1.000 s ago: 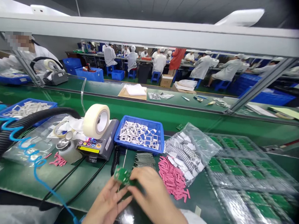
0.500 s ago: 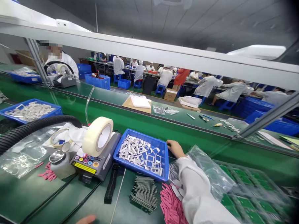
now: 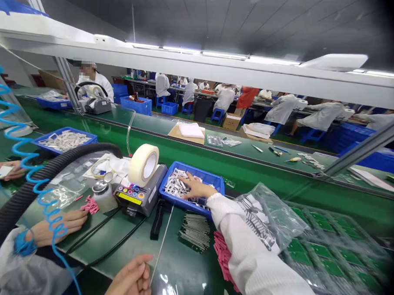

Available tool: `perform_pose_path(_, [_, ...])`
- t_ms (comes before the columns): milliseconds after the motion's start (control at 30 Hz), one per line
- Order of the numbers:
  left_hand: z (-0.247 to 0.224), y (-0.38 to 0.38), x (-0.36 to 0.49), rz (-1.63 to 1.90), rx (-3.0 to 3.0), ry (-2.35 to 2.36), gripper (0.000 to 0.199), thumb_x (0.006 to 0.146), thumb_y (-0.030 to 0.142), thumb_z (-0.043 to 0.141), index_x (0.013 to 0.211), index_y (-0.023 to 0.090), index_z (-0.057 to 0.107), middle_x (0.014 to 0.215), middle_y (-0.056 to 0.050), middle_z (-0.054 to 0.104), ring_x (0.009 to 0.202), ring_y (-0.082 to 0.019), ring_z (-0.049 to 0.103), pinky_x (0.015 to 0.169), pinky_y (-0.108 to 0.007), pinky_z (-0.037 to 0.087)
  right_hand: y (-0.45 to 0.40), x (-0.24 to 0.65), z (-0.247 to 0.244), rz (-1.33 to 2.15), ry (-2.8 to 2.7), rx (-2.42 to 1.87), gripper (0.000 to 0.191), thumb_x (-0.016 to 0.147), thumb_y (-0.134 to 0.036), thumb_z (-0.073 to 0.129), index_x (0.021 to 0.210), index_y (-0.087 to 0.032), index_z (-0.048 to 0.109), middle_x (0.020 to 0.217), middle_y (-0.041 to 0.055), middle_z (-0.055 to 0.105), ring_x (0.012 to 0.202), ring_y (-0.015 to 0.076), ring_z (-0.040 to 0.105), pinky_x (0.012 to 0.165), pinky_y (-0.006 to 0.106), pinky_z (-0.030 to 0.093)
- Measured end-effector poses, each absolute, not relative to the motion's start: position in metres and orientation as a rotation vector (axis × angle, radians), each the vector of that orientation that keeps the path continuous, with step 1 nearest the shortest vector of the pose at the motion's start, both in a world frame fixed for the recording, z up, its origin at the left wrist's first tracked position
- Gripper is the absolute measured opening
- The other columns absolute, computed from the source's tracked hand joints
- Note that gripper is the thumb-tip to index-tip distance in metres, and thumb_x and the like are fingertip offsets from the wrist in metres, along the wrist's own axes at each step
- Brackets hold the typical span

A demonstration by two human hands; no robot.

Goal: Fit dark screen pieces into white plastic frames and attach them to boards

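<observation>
Co-workers in white smocks point(image 3: 282, 108) sit in rows across the factory hall, beyond the green assembly line in front of you. On your green tabletop point(image 3: 185, 273), your right hand point(image 3: 195, 186) reaches into a blue tray point(image 3: 189, 175), its fingers spread and resting on a heap of white die-cut frames point(image 3: 177, 186); you can't tell whether they are gripping any. Your white sleeve point(image 3: 258, 250) crosses over pink strips point(image 3: 223, 257), just beside a clear plastic bag point(image 3: 267, 216). Your left hand point(image 3: 129, 278) sits at the bottom edge, fingers narrowly closed on a thin pale rod point(image 3: 161, 246) that points up toward the tray.

A tape dispenser point(image 3: 134, 201) with a white tape roll point(image 3: 143, 164) stands just left of the tray. A bundle of dark strips point(image 3: 195, 232) lies between your hands, and bagged green circuit boards point(image 3: 329, 257) lie to your right. At left, a co-worker's hand point(image 3: 61, 230) rests near a small bottle point(image 3: 103, 196).
</observation>
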State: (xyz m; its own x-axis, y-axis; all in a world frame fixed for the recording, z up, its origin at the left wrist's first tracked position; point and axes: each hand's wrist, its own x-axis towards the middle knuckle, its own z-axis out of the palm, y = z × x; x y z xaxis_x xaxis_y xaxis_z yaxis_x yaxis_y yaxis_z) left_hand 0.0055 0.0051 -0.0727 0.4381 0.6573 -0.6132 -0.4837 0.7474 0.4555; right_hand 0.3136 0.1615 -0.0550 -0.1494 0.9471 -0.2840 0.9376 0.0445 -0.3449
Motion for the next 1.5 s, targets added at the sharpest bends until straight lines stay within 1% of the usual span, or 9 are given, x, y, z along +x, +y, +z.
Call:
perform_pose_path(100, [-0.069,0.0,-0.012,0.76,0.209,0.888,0.03,0.06,0.021,0.081,0.084,0.014,0.065,0.059,0.003,0.055,0.053,-0.008,0.048,0.054,-0.022,0.038,0.164,0.314,-0.05,0.763,-2.303,-2.074,0.093,0.064,-0.047,0.077,0.142,-0.031,0.03,0.148,0.0145,0.023,0.129,0.04,0.033,0.102,0.053,0.029])
perform_pose_path(267, [-0.077,-0.008,-0.038,0.767,0.164,0.923,0.025,0.067,0.013,0.075,0.09,0.014,0.064,0.063,0.001,0.057,0.057,-0.01,0.051,0.057,-0.024,0.041,0.152,0.322,-0.048,0.685,-2.29,-2.154,0.059,0.085,-0.041,0.059,0.136,-0.021,0.037,0.131,0.0115,0.045,0.112,0.0283,0.05,0.093,0.051,0.041])
perform_pose_path(600, [-0.088,-0.007,-0.045,0.777,0.054,0.886,0.014,0.076,0.009,0.064,0.089,0.013,0.06,0.058,0.003,0.051,0.052,-0.009,0.049,0.052,-0.023,0.039,0.138,0.322,-0.05,0.384,-2.224,-2.109,0.027,0.089,-0.034,0.056,0.109,-0.015,0.058,0.11,0.0073,0.059,0.099,0.0201,0.058,0.086,0.042,0.048])
perform_pose_path(867, [-0.084,-0.009,-0.04,0.809,0.03,0.965,0.013,0.08,0.006,0.055,0.089,0.014,0.055,0.058,0.004,0.048,0.048,-0.007,0.046,0.049,-0.021,0.039,0.129,0.325,-0.019,0.173,-1.971,-2.044,0.022,0.092,-0.032,0.052,0.099,-0.013,0.06,0.096,0.0045,0.062,0.086,0.0162,0.061,0.079,0.037,0.05])
perform_pose_path(1033, [-0.078,-0.009,-0.023,0.738,0.11,1.021,0.011,0.082,0.007,0.052,0.09,0.013,0.056,0.061,0.003,0.051,0.051,-0.009,0.05,0.051,-0.021,0.043,0.077,0.285,0.009,0.154,-2.005,-1.878,0.019,0.094,-0.027,0.045,0.1,-0.014,0.058,0.095,0.0063,0.064,0.086,0.0165,0.059,0.079,0.031,0.046])
perform_pose_path(1200, [-0.078,-0.013,-0.005,0.596,0.195,0.999,0.009,0.08,0.008,0.056,0.088,0.011,0.061,0.067,-0.002,0.059,0.06,-0.011,0.057,0.062,-0.024,0.048,-0.004,0.208,-0.026,0.339,-2.319,-1.685,0.007,0.08,-0.025,0.064,0.084,-0.019,0.061,0.082,-0.0005,0.063,0.073,0.0141,0.059,0.064,0.023,0.043])
perform_pose_path(1367, [-0.083,-0.012,0.007,0.336,0.287,0.813,0.016,0.082,0.022,0.058,0.088,0.009,0.065,0.073,-0.006,0.064,0.07,-0.016,0.062,0.07,-0.028,0.049,-0.025,0.174,-0.073,0.336,-2.381,-1.849,0.011,0.079,-0.02,0.063,0.088,-0.014,0.061,0.087,0.0094,0.062,0.079,0.0221,0.058,0.062,0.029,0.045])
perform_pose_path(1433, [-0.086,-0.009,0.012,0.277,0.312,0.78,0.02,0.083,0.023,0.057,0.091,0.007,0.066,0.083,-0.011,0.068,0.081,-0.02,0.065,0.079,-0.031,0.049,-0.023,0.176,-0.077,0.331,-2.354,-1.918,0.012,0.08,-0.018,0.061,0.091,-0.013,0.061,0.091,0.0116,0.061,0.083,0.0238,0.057,0.063,0.03,0.046])
perform_pose_path(1500, [-0.088,-0.007,0.017,0.246,0.323,0.774,0.023,0.082,0.023,0.058,0.096,0.006,0.066,0.096,-0.015,0.069,0.093,-0.024,0.065,0.088,-0.035,0.046,-0.025,0.182,-0.072,0.344,-2.344,-1.924,0.02,0.079,-0.018,0.062,0.099,-0.016,0.06,0.097,0.011,0.06,0.087,0.0242,0.056,0.064,0.03,0.047])
